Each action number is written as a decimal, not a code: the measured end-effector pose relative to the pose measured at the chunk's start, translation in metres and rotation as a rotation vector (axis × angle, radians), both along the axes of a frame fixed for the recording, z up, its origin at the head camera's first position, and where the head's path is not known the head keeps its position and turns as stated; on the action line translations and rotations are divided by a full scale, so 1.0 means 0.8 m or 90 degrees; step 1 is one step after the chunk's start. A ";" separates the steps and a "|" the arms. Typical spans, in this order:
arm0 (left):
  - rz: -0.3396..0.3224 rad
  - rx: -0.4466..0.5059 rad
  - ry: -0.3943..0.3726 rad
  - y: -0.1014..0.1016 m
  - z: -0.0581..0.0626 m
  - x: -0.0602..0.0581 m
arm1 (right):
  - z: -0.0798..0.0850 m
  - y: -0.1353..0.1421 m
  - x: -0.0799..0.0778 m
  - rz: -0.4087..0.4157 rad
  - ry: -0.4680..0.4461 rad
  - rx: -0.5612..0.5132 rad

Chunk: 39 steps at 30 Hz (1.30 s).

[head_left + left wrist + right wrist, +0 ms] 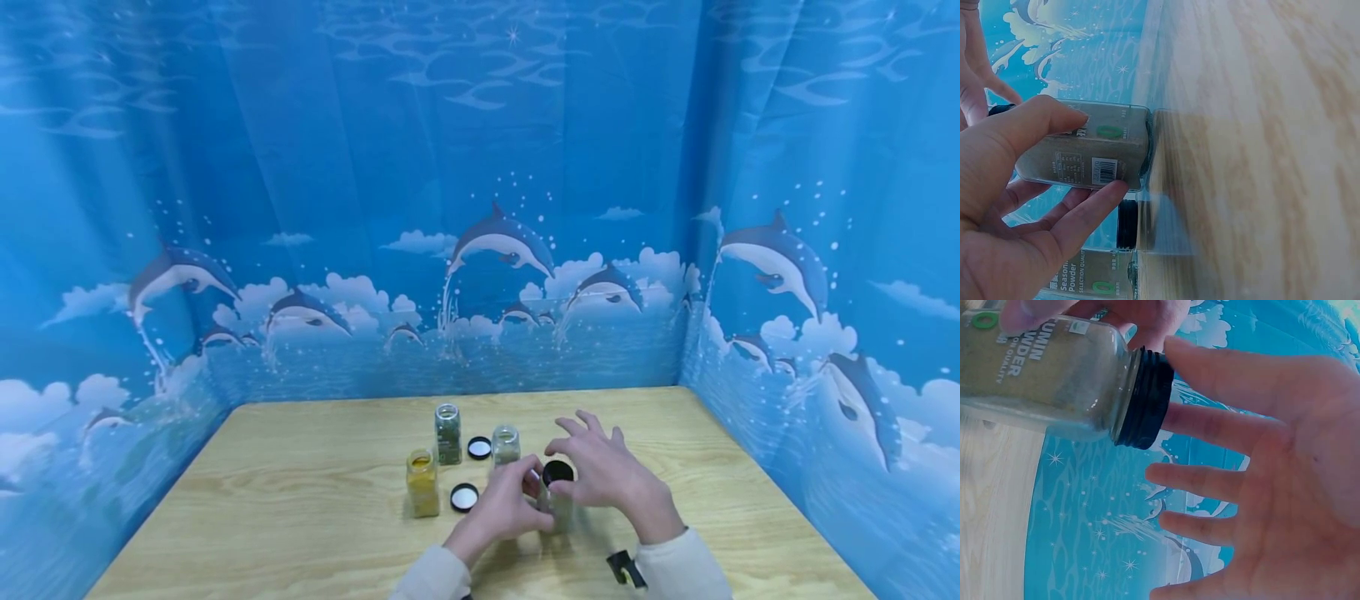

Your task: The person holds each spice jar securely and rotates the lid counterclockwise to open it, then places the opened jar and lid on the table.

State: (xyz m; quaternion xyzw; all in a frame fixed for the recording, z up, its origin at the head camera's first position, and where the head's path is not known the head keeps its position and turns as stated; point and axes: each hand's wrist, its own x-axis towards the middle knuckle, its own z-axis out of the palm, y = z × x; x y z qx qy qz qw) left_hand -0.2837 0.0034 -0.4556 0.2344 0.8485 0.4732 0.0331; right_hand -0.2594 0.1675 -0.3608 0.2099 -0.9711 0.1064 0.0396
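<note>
A glass jar of cumin powder [1054, 375] stands upright in my left hand [513, 504], which grips its sides with thumb and fingers. Its black screw lid [1144, 400] sits on the mouth. My right hand [603, 471] is at that lid, thumb and index finger on opposite sides of its rim, the other fingers spread. Left of the hands are an uncapped jar of yellow powder [423, 487], an uncapped jar of dark green contents [448, 437] and another uncapped jar [506, 443], partly hidden by my left hand.
Two black lids lie white inside up, one farther back [480, 448] and one nearer [464, 497]. A small black object [626, 570] is beside the right sleeve. The wooden table [300, 500] is backed by a blue dolphin-print curtain [375, 167].
</note>
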 end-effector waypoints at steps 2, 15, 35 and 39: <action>-0.002 0.001 -0.002 0.000 0.000 0.000 | 0.000 0.000 -0.001 -0.011 0.004 -0.004; -0.001 0.001 -0.011 -0.001 -0.001 -0.002 | -0.002 0.000 -0.005 -0.039 0.042 0.020; 0.004 -0.001 0.001 0.000 -0.002 -0.001 | 0.000 -0.002 0.000 -0.004 0.009 0.029; 0.003 -0.004 0.002 0.000 -0.002 -0.002 | -0.001 -0.001 -0.001 -0.004 0.008 0.025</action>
